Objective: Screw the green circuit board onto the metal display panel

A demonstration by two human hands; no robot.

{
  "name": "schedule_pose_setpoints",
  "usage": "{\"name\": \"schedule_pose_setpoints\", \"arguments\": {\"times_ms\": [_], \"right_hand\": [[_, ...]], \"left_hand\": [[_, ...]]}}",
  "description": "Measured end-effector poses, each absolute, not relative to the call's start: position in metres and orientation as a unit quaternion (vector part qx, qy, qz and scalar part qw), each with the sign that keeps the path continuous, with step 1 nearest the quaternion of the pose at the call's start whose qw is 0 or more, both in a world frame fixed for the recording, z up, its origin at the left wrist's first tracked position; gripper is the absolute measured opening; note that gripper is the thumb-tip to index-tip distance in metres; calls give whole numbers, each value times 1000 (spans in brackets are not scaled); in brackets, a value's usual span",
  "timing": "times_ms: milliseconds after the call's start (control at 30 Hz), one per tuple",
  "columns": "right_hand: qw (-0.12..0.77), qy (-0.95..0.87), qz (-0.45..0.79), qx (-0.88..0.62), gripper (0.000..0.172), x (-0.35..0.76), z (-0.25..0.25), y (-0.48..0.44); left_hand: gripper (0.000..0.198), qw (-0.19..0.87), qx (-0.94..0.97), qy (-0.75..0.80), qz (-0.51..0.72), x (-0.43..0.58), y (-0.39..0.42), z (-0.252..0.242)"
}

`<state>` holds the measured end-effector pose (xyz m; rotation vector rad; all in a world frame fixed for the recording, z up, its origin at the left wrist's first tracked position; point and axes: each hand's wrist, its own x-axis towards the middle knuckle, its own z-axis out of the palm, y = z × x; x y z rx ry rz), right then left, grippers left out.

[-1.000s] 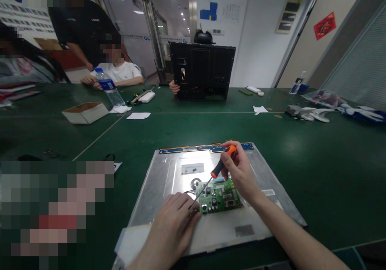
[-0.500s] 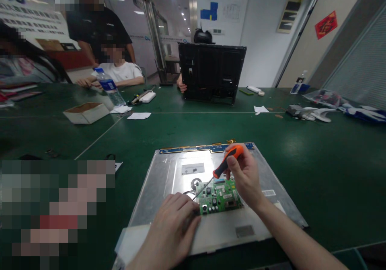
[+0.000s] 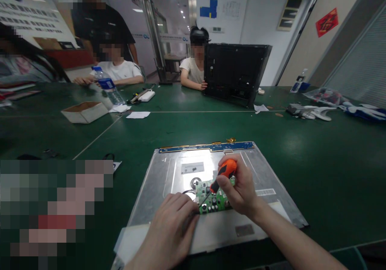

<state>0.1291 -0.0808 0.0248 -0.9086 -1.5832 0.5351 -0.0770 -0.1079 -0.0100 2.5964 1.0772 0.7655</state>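
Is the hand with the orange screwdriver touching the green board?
Cannot tell. In the head view the right hand holding the screwdriver covers part of the green board, hiding any contact.

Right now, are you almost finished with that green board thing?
Done: the metal panel lies back-up, bare. In hand: right hand holds the orange screwdriver, tip at the green board; left hand rests beside it. Left: the board sits on the panel, cable attached.

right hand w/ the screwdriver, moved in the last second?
Yes. The right hand with the screwdriver has dropped from near the panel's blue strip toward the wearer, now over the green circuit board.
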Motion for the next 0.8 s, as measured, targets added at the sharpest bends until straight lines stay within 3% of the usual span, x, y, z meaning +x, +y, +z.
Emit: {"name": "schedule_pose_setpoints", "arguments": {"times_ms": [300,633,800], "right_hand": [[547,-733,196,-353,21,125,22,-85],[558,-765,33,-320,25,121,23,-83],[542,-781,23,-310,36,120,21,-83]], "left_hand": [[19,108,886,360,273,-77,-106,-11],[18,84,888,353,283,-77,-105,-14],[18,90,885,354,289,-78,-105,-17]]}}
